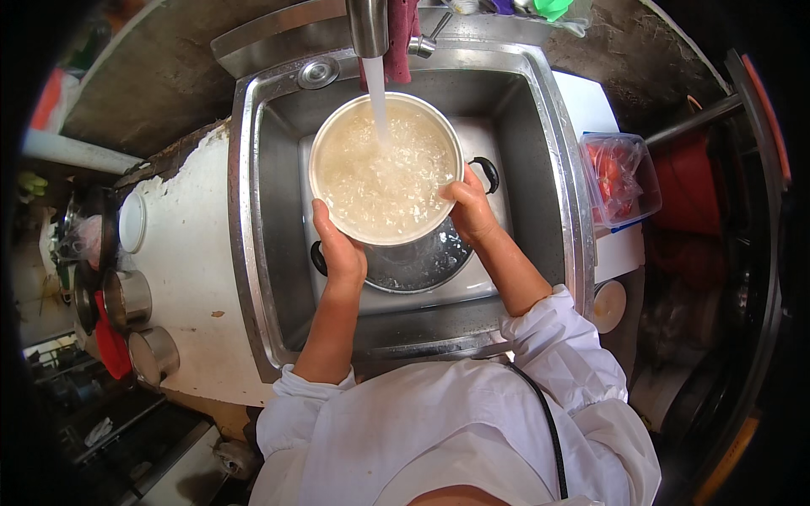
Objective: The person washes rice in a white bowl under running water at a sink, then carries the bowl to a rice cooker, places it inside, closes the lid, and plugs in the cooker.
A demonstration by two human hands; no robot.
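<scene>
A round, pale pot [321, 214] full of cloudy, bubbling water is held over the stainless steel sink [538, 253]. Water runs into it from the metal faucet [368, 31] above. My left hand [342, 250] grips the pot's lower left side. On the right, my right hand [469, 205] holds the rim with the thumb over its edge. Beneath the pot, a dark wide pan [417, 262] with two black handles sits in the basin, partly hidden. Whatever lies under the foamy water cannot be made out.
A sink strainer [318, 73] rests on the back ledge, near a maroon cloth [398, 50] and the faucet lever [430, 41]. On the right stands a clear plastic container [620, 180] with red contents in a bag. Metal pots [154, 355] and a white lid [132, 222] are at left.
</scene>
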